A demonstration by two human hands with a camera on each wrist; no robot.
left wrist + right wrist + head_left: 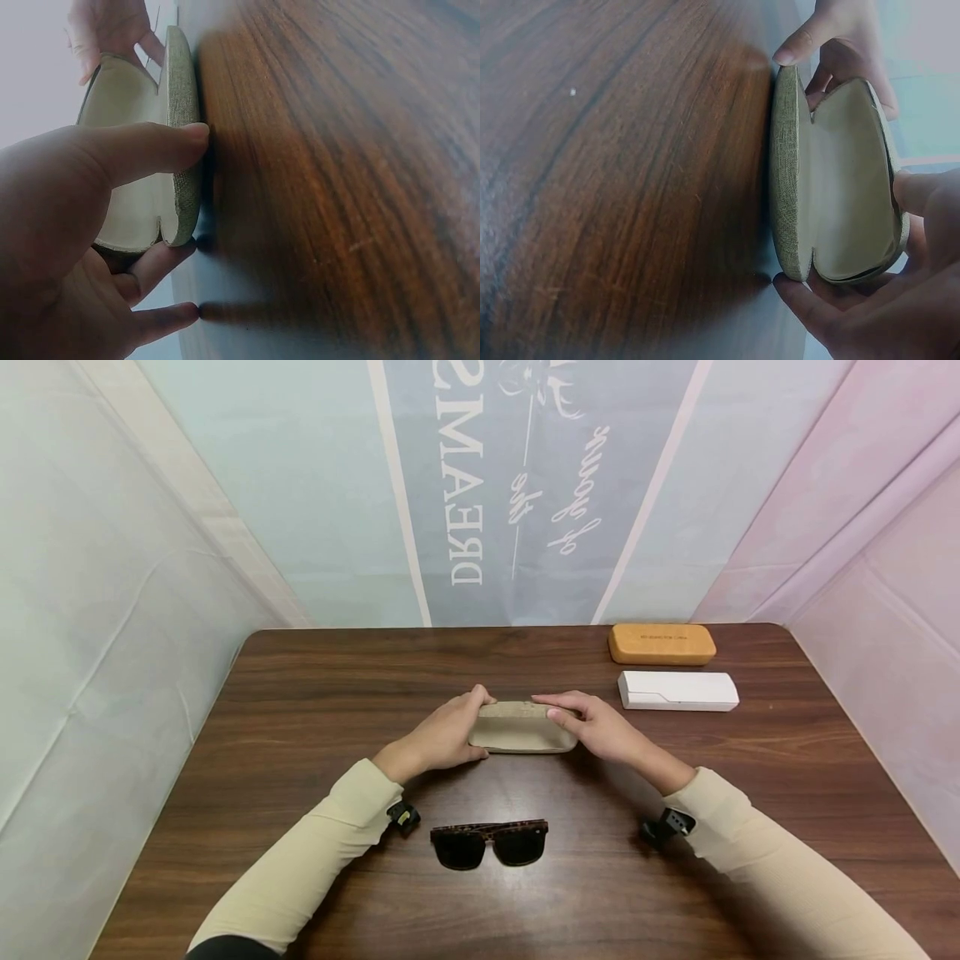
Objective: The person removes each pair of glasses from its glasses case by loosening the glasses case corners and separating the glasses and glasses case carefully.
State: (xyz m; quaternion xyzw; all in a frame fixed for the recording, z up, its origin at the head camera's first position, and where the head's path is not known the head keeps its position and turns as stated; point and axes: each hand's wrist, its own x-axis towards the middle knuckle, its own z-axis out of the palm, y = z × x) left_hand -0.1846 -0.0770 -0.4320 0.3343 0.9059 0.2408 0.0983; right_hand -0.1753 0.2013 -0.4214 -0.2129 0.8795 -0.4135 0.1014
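Midway between the left and right edges of the tabletop [322, 677], the left hand [448, 732] and right hand [600, 727] grasp opposite ends of an open eyeglass case [521, 737], their fingers curled round its shells. The wrist views alone bring out its woven outer cloth, the notches at the hinge and the smooth pale lining exposed inside. Only the head view takes in the tortoiseshell sunglasses [501, 843] nearer the person, and, towards the back right corner, a closed tan case [662, 645] and a closed white case [678, 692], contents hidden.
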